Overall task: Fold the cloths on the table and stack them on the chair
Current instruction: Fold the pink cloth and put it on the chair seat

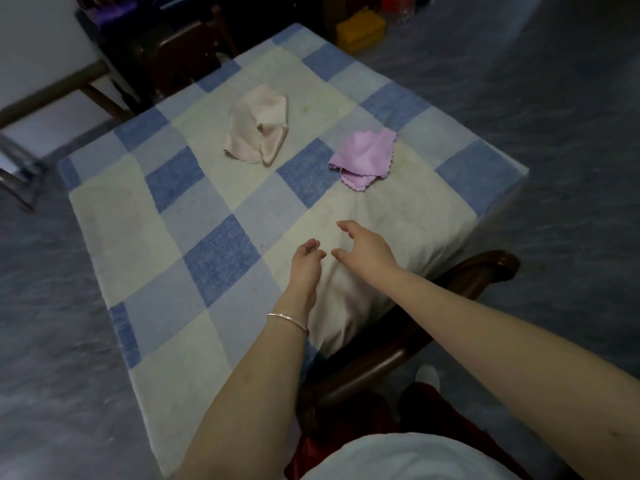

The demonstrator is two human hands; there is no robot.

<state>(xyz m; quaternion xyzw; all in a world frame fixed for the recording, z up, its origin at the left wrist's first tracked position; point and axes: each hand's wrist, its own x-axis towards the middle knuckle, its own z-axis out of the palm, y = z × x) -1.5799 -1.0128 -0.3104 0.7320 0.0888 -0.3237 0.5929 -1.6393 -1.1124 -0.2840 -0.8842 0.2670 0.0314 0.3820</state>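
In the head view, a table (156,271) covered in blue and cream checks fills the middle. Two cloths lie on it, both crumpled and not folded. The beige cloth (258,124) is on the far half of the table, near its middle line. The purple cloth (363,157) lies also on the far half, but more to the right side of the table, and it is apart from the beige one. It has a wavy edge.

Both hands are over the near right part of the table, well apart from the two cloths. The left hand (306,261) has its fingers loosely curled and it holds nothing. A thin silver bracelet (287,320) is on its wrist. The right hand (369,251) is just beside the left one. Its thumb and fingers are spread apart, and it also holds nothing. I cannot tell if the hands touch the table or are a little above it.

At the near right edge of the table there is a dark wooden chair (478,275). Only its curved rail shows, and no cloth is on the part that I can see. Beyond the far left edge of the table stands a second dark chair (180,53). Beyond the far corner of the table is a yellow box (360,31). Around the table the floor (554,116) is grey-blue.
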